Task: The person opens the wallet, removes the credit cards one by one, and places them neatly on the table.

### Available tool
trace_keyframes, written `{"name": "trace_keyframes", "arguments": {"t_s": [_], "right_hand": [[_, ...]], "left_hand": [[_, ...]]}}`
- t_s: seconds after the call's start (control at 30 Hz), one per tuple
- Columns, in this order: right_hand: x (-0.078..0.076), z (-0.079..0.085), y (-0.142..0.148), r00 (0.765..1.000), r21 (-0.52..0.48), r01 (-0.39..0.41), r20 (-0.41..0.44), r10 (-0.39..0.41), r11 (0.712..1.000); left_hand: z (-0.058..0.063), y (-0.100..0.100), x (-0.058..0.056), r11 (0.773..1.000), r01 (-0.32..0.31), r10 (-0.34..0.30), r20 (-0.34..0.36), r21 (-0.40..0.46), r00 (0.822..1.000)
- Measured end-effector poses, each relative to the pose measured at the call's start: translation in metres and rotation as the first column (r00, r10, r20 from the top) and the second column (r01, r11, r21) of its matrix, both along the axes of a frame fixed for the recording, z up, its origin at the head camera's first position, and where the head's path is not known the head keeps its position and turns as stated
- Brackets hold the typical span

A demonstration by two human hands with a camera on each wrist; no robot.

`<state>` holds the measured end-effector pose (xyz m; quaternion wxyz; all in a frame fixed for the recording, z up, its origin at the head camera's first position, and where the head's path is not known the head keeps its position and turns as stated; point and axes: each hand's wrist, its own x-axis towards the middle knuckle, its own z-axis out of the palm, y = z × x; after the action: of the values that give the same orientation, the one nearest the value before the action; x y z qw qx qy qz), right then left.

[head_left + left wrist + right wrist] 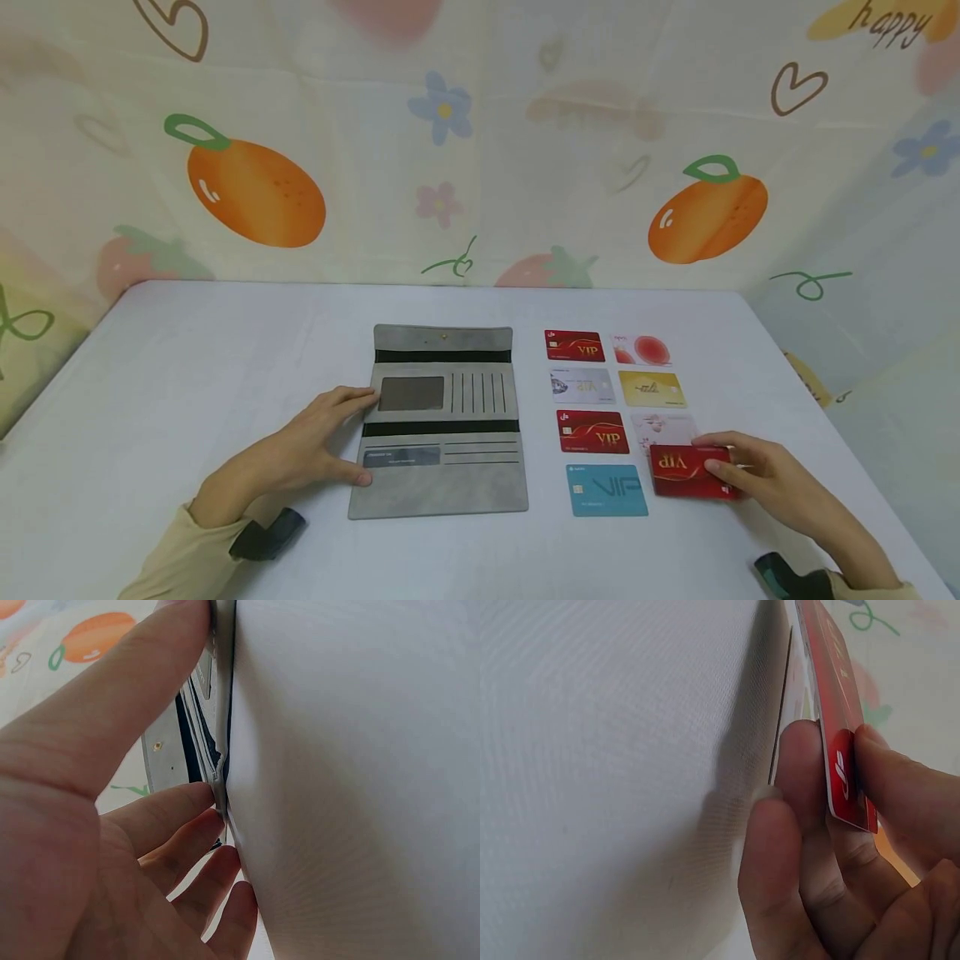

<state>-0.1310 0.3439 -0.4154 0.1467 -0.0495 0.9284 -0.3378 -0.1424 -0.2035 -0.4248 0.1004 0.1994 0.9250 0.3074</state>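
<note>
My right hand (772, 479) pinches a red VIP card (675, 469) between thumb and fingers at its right end. In the right wrist view the red card (841, 765) is tilted up off the white cloth, thumb on its printed face. It overlaps the near edge of a pale floral card (664, 428) in the head view. On the other side, my left hand (300, 446) rests against the left edge of an unfolded grey card wallet (442, 492), fingers extended. The left wrist view shows the fingertips (241, 862) along the wallet's edge (222, 712).
Between the wallet and my right hand, cards lie in two columns: two red VIP cards (574, 345), a lilac card (582, 386), a blue VIP card (607, 490), a peach-print card (642, 350) and a gold card (652, 389). A patterned cloth (510, 167) hangs behind the white table (247, 333).
</note>
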Motion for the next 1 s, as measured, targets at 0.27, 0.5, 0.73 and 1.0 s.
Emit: {"name": "trace_keyframes", "arguments": {"t_s": [0.27,0.5,0.73,1.0], "right_hand": [[0.0002,-0.0016,0.0058,0.995,-0.015,-0.057,0.077,0.057,0.998],[-0.0006,-0.0036,0.0066,0.998,0.081,-0.039,0.046,0.035,0.996],[0.0001,-0.0015,0.006,0.999,0.151,0.021,0.034,-0.026,0.988],[-0.0017,0.0025,0.0043,0.999,0.205,0.045,-0.015,-0.043,0.978]], "left_hand": [[-0.0005,0.0003,-0.0001,1.0,-0.004,0.004,-0.002,-0.001,1.0],[0.0003,0.0006,-0.0002,1.0,-0.001,0.001,-0.001,-0.004,1.0],[0.0015,-0.0009,0.0003,1.0,-0.008,0.008,0.009,-0.003,1.0],[0.0007,-0.0003,0.0009,1.0,-0.006,0.006,0.005,0.005,1.0]]}}
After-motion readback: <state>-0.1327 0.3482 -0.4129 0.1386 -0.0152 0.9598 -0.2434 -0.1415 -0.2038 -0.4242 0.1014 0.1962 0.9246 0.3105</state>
